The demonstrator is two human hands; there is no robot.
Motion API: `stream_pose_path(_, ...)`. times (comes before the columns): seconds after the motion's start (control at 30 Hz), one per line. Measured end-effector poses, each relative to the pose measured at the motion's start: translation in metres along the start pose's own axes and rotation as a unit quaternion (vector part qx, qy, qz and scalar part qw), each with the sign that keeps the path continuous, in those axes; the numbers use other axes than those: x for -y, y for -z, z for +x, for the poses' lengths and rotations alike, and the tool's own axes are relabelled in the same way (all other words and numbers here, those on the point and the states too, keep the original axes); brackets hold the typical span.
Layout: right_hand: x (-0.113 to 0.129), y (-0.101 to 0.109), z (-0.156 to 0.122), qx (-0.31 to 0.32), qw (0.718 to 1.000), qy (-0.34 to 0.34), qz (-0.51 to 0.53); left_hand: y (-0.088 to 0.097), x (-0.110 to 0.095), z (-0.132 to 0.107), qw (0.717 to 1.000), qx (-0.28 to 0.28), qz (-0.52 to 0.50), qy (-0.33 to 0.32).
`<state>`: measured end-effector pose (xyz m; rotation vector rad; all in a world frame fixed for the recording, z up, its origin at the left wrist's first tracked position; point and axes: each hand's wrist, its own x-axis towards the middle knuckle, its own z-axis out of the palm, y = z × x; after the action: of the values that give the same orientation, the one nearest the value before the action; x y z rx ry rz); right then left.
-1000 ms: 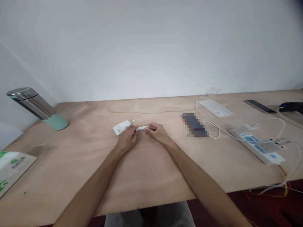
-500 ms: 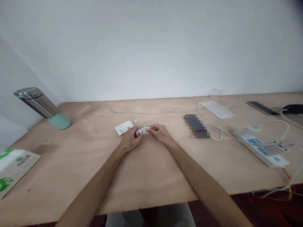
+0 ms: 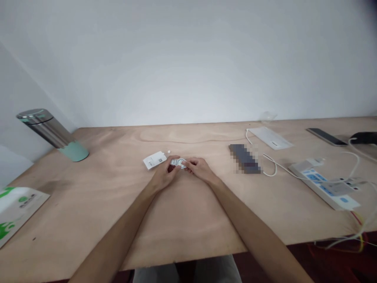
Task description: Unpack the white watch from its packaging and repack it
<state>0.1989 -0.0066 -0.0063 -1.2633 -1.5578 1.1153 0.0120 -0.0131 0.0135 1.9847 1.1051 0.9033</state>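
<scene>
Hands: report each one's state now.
Left hand: closed, holding a small white device.
Right hand: closed, fingertips on the same device.

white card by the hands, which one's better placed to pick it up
Left, probably: the left hand sits beside the white card; the right hand is farther off, past the small white object both hold.

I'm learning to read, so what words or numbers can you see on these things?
Nothing is readable.
White piece between the left hand and right hand: dark marks, too small to read.
White card: small print and a square code, too small to read.
Green-printed packet: dark lettering, too blurred to read.
Power strip: blue labels, too small to read.
</scene>
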Motion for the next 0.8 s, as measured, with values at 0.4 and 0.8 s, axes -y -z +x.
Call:
stream_pose_path(0.4,0.001,0.003,0.001,-0.044,0.994,-0.021,0.093,-0.004,0.0,-0.001,0.991,0.047,0.074,-0.098)
stream_pose_path(0.8,0.004,0.002,0.003,-0.055,0.987,-0.024,0.149,-0.01,0.005,-0.002,0.977,0.027,0.192,-0.089)
